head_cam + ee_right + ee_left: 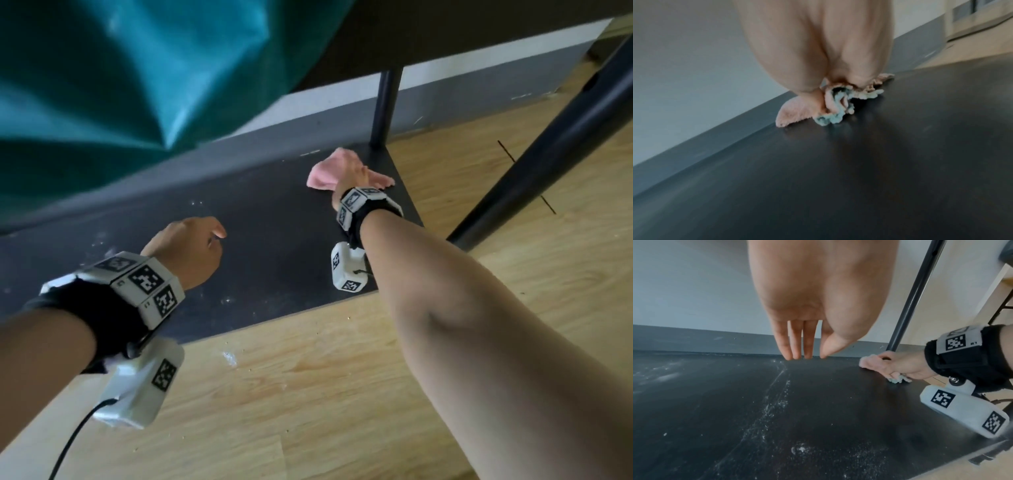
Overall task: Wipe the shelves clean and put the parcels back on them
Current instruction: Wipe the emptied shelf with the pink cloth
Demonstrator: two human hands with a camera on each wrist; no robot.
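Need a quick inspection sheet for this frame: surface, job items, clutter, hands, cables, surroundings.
Surface: black shelf, dusty with white specks on its left and middle; area by the cloth looks cleaner.
Job's things: pink cloth at the far right corner; parcels: nothing seen.
Clutter: white crumbs on the wooden floor by the shelf's front edge.
Grippers: right hand grips the cloth against the shelf; left hand above the shelf, holding nothing.
Cables: black cable from the left wrist camera.
Surroundings: black post, grey baseboard, teal fabric.
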